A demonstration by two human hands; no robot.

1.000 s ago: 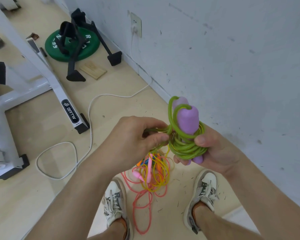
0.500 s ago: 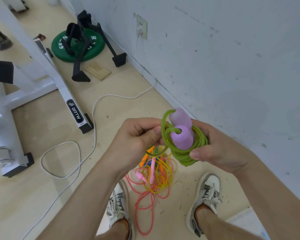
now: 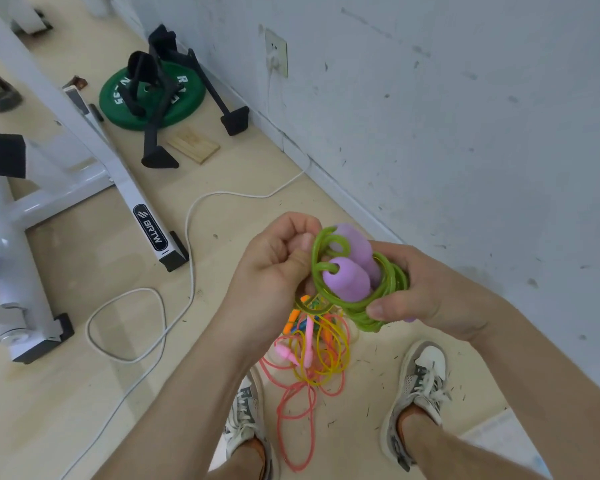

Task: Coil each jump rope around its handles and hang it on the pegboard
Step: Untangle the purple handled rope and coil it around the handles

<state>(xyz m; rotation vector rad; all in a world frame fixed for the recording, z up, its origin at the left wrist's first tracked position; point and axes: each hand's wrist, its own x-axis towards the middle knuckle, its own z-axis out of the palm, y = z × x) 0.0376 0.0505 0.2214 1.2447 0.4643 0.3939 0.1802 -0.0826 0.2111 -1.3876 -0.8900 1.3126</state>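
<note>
**Jump rope (image 3: 392, 284) nearly wound, nothing hung yet**

The green jump rope sat bundled in many turns round its two purple handles (image 3: 349, 284), held up between both hands above the floor (image 3: 84, 244). The right hand (image 3: 423, 289) gripped the bundle, its fingers curled behind the coils and its thumb pressed on their lower front. The left hand (image 3: 274, 268) was just beside the handle tops. Its curled fingers pinched the cord where it looped out of the caps. A short loose tail (image 3: 310, 307) hung just under those fingers.

I judged the winding almost done, with only that tail left to tuck or wrap. The hanging had not begun. No pegboard was in view, so I could not tell where it stood.

Below the fingers, between the person's shoes (image 3: 426, 372), a tangle of pink, yellow and orange ropes (image 3: 321, 351) lay uncoiled. How many there were I could not tell.

Left of the left fingers a white cable (image 3: 187, 230) snaked over the floor toward a wall socket (image 3: 276, 53). Farther off were a white machine frame (image 3: 125, 188), a green weight plate (image 3: 187, 98) and a wooden block (image 3: 193, 145). The wall (image 3: 465, 133) stood close beyond the right fingers. The tangle and the cable looked likely to catch a foot.
</note>
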